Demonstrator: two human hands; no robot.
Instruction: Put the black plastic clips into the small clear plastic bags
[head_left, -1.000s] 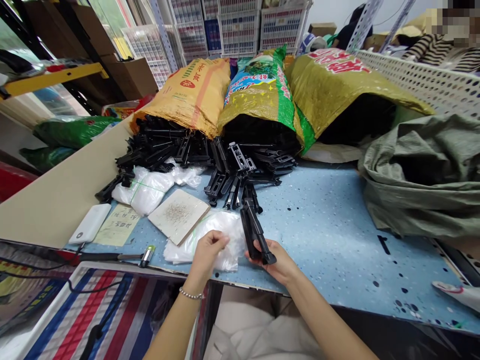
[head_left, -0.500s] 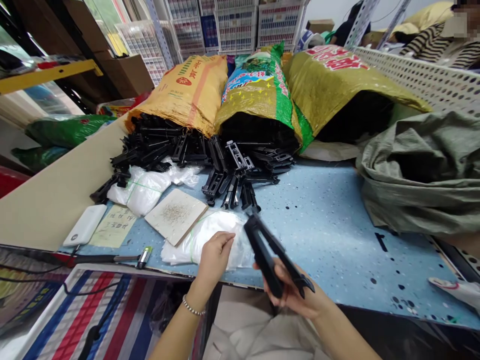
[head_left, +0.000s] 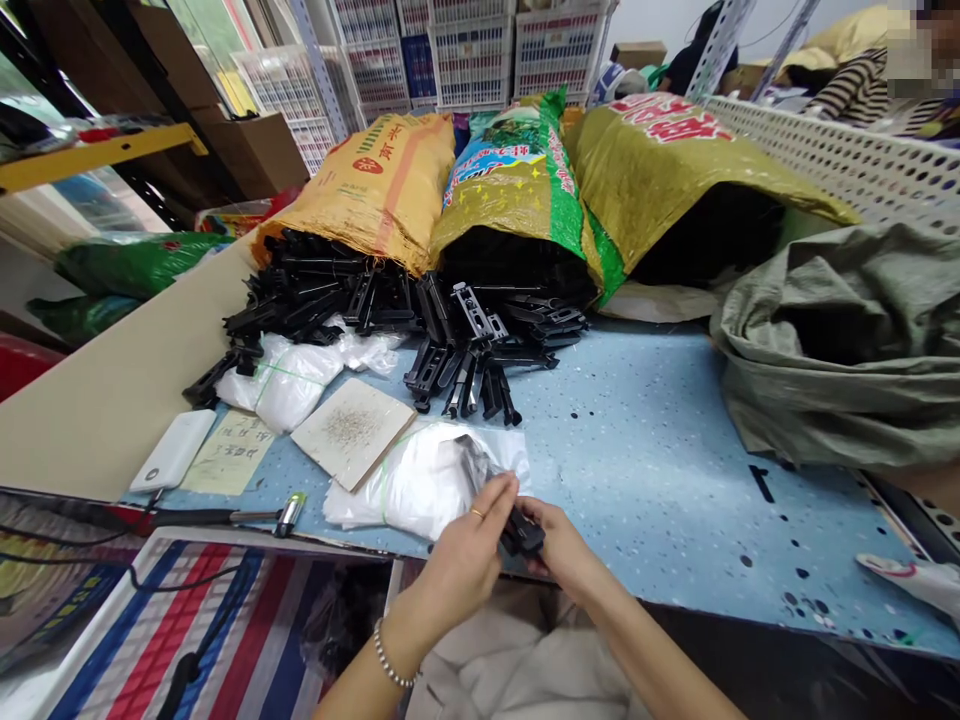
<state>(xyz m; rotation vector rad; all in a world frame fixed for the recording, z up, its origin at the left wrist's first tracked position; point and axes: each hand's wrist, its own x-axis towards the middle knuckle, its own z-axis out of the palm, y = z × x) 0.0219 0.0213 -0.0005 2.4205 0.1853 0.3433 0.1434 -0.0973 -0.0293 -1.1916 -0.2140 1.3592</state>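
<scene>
Head view shows me little of the black plastic clip (head_left: 523, 535), mostly hidden between left hand (head_left: 466, 556) and right hand (head_left: 561, 545), both grips clamped on it.

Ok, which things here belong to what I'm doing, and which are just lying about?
In use: left hand, right hand, black plastic part, thin clear plastic bag, white bundle of bags.
Lying about: white power bank, silver-headed hammer, square beige board, grey-green woven sack.

Black plastic piece (head_left: 523, 532): mostly hidden, blunt near end showing, pinched in the right hand (head_left: 561, 545) just above the surface's near edge. Clear bag (head_left: 480, 462): thin, crumpled, sleeved over its far end, gripped by the left hand (head_left: 466, 548).
</scene>
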